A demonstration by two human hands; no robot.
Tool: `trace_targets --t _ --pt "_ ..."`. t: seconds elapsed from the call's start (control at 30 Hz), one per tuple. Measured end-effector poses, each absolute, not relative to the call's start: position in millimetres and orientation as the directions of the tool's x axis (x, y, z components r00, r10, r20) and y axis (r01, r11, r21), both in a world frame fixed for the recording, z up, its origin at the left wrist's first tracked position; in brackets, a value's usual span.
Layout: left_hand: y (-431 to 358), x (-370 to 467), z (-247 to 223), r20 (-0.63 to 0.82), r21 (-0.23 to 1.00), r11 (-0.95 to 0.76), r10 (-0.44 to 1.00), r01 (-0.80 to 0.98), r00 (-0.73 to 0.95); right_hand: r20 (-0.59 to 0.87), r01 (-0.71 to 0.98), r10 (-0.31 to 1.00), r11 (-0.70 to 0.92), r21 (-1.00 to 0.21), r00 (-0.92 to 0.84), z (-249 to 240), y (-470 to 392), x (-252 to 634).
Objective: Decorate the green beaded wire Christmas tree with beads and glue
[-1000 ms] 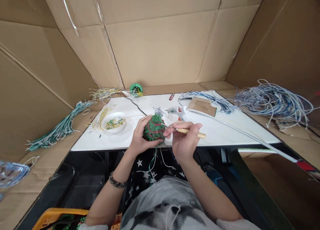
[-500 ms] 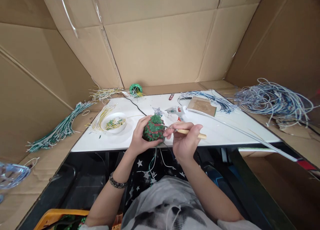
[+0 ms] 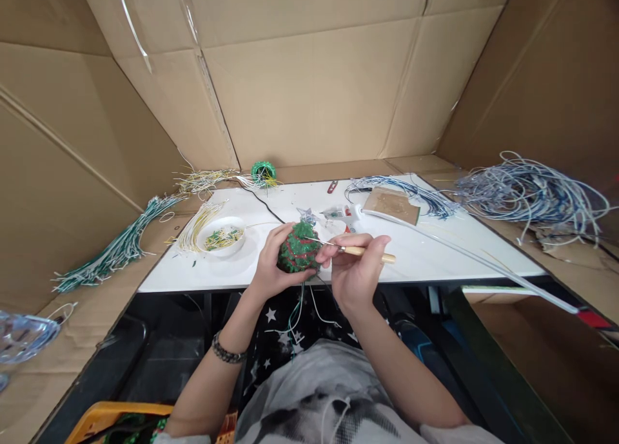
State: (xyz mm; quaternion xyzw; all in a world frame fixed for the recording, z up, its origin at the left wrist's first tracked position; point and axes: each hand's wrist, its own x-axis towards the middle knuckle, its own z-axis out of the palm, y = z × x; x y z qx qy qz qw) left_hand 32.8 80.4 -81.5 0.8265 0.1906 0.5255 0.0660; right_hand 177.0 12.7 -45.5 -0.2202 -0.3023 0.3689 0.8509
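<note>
In the head view, our only one, we see the green tree ornament (image 3: 294, 249) at the near edge of the white table (image 3: 435, 254), between our two hands. Our left hand (image 3: 271, 263) is curved around its left side, the fingers moderately spread, with the thumb along its lower part. Our right hand (image 3: 355, 270) has its fingers closed around the wooden handle of a thin pointed tool (image 3: 358, 251), and the metal shaft reaches onto the front of the ornament. Whether the tip goes into the surface, we cannot tell.

We judge the ornament to be rather light, because one hand seems enough to steady it. Its surface looks rough and glittery, so we expect good grip and little slipping, but small bits could perhaps come off under strong rubbing. How stiff the inside is, we cannot know. The broad lower body seems to us the best place to hold. The clear star (image 3: 306, 216) by its top looks brittle, and the thin wires (image 3: 303, 300) hanging below could be pulled, so we would not grasp there.
</note>
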Motion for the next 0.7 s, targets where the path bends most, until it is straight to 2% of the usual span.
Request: trace_targets --t 0.43,0.7 --pt "81 34 -80 0.860 0.284 -0.938 0.340 0.198 0.380 0.184 -0.750 0.931 0.362 -0.554 0.314 -47 25 184" --pt "82 34 -81 0.858 0.295 -0.935 0.350 0.198 0.375 0.174 -0.815 0.960 0.278 -0.509 0.219 -48 28 187"
